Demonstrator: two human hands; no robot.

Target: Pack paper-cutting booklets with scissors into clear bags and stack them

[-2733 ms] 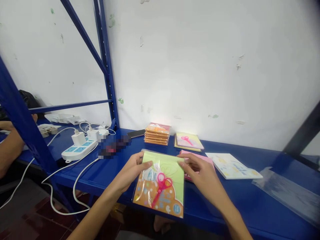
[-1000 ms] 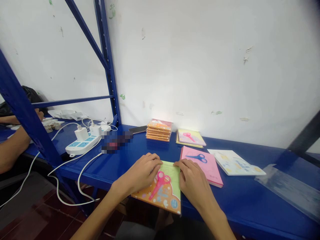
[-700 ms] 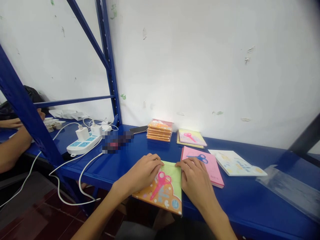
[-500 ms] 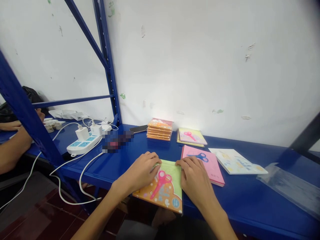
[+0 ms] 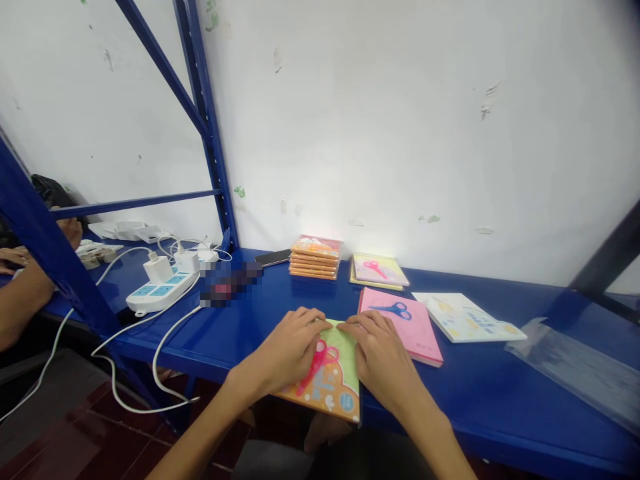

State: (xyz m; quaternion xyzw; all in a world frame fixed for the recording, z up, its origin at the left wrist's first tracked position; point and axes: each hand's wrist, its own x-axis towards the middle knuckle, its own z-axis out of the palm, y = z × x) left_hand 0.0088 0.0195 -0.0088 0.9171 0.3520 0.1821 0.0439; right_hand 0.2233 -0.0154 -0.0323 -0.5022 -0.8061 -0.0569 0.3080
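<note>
Blue steel shelf (image 5: pixel 480 387): open left hand (image 5: pixel 285 350) and right hand (image 5: pixel 380 353) lie flat on a light, stiff-looking craft book (image 5: pixel 333 393), best taken by its edges.

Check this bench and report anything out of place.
The scissors packet under the left hand and the right hand juts past the front edge of the blue shelf. It looks odd because its lower part seems to hang over the edge, unsupported.

Glossy paper craft pack (image 5: pixel 334 390) on a smooth, shiny painted-metal shelf (image 5: pixel 480 380).
</note>
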